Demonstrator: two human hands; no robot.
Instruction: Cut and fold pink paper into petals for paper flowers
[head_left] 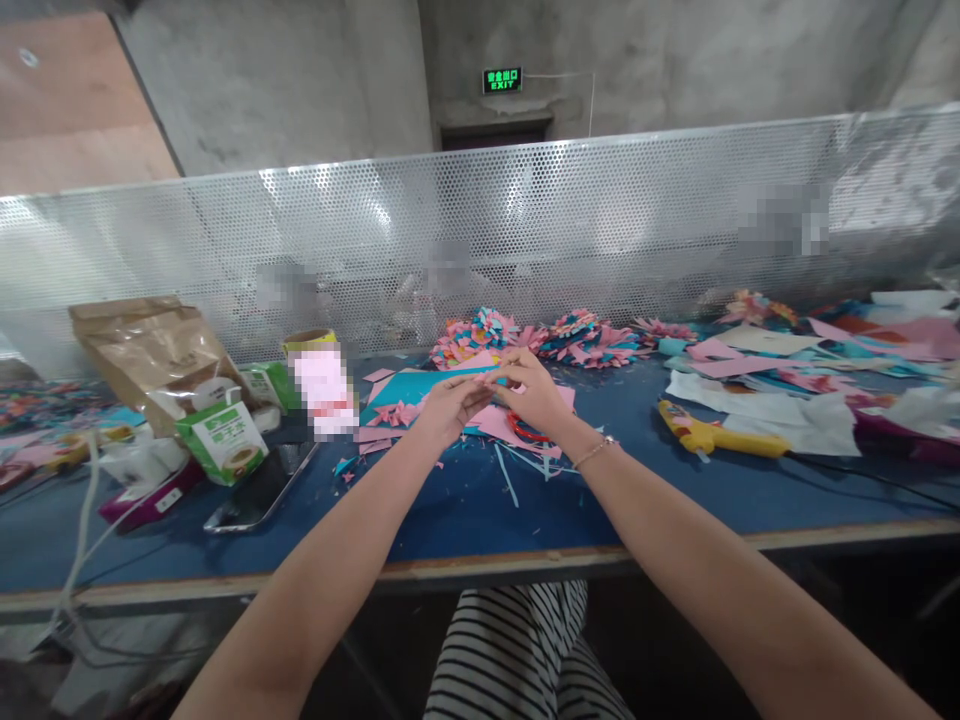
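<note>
My left hand [453,408] and my right hand [531,388] meet over the middle of the blue table, fingertips pinched together. Between them is what looks like a small piece of pink paper, mostly hidden by the fingers. Beneath and behind the hands lie a blue paper sheet [401,388] and pink paper sheets [561,398]. Fringed pink paper [396,414] rests left of my left hand. Under my right wrist, red scissor handles [529,430] show in part. Thin paper strips [507,474] are scattered nearer the table edge.
Fringed paper flowers [480,335] sit along the perforated metal screen [510,220]. At right lies a yellow glue gun [720,437] with its cord, near white tissue and paper scraps. A phone [259,492], green box [223,441], brown paper bag [161,360] and purple tissue holder [154,503] stand left.
</note>
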